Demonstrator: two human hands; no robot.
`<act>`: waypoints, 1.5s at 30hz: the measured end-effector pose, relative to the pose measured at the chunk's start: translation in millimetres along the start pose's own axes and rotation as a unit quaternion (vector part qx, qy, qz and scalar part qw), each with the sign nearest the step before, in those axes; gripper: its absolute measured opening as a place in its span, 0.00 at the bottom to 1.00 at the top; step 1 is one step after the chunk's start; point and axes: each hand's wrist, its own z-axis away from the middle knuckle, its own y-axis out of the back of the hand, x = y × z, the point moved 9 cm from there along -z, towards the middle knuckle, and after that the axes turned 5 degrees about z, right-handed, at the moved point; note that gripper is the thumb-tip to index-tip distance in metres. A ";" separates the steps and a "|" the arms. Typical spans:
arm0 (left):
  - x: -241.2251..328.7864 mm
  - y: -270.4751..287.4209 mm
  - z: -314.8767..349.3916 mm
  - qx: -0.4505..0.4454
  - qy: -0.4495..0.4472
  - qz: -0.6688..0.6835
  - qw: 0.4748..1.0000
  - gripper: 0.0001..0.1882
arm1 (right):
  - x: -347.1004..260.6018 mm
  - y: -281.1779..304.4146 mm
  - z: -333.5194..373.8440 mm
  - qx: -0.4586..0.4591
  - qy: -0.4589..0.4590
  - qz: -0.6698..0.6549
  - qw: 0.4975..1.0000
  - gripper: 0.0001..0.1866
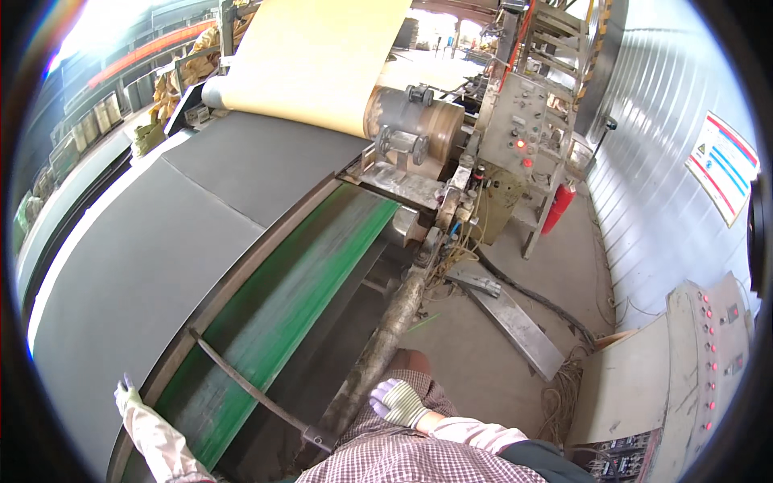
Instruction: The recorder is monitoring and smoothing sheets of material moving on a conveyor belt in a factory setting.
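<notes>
My left hand (126,395), in a pale glove with purple fingertips, is at the near edge of a wide dark grey sheet (145,249). Its fingers point away from me and are partly apart; nothing shows in them. Whether it touches the sheet I cannot tell. My right hand (398,402), in a striped glove with purple fingertips, is curled closed in front of my checked apron (403,463), with no object visible in it. Between the hands a green-and-dark belt (298,298) runs beside the sheet, crossed by a thin metal bar (241,378).
Yellow sheeting (314,64) rises past a metal roller (435,125) at the far end. A worn pipe (394,322) flanks the belt. To the right are a control box (519,121), a fire extinguisher (559,208), a metal plank (515,326), hoses and a control cabinet (636,378).
</notes>
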 end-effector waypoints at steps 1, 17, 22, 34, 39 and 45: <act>-5.7 -7.0 1.9 -0.004 -0.003 0.003 1.000 0.36 | 0.4 -1.8 -0.4 -0.005 -0.005 -0.004 1.000 0.13; 287.4 -19.8 180.2 0.041 -0.371 -0.017 0.928 0.34 | 2.6 -2.4 -0.4 0.005 0.004 -0.015 1.000 0.12; 368.8 -29.1 221.0 -0.025 -0.361 -0.066 0.930 0.41 | 4.4 -2.0 1.3 0.014 0.020 -0.041 0.999 0.12; 410.2 -70.3 211.2 -0.070 -0.451 0.084 0.886 0.32 | 4.0 -2.1 1.3 0.011 0.018 -0.006 1.000 0.11; 241.2 -75.3 79.5 -0.064 -0.377 0.011 0.924 0.24 | 3.1 2.7 0.8 0.026 0.018 -0.006 0.999 0.11; 17.8 -28.4 -8.7 -0.009 -0.024 -0.033 0.999 0.35 | 0.4 -1.0 -0.6 0.018 0.014 -0.009 1.000 0.10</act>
